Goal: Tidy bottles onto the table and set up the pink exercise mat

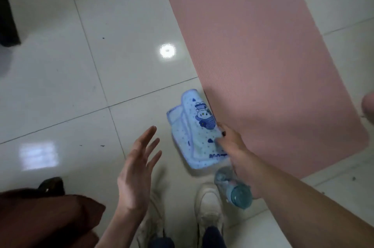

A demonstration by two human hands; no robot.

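The pink exercise mat lies unrolled flat on the white tiled floor, running from the top centre down to the right. My right hand pinches a folded light-blue towel with a cartoon print, held just beside the mat's near-left edge. A clear bottle with a teal cap sits right under my right wrist; I cannot tell whether that hand also holds it. My left hand hovers to the left of the towel, palm up, fingers spread, holding nothing.
My white shoes stand on the tiles below the hands. A brown cloth or bag fills the bottom left. A dark object stands at the top left. A pale rounded shape shows at the right edge.
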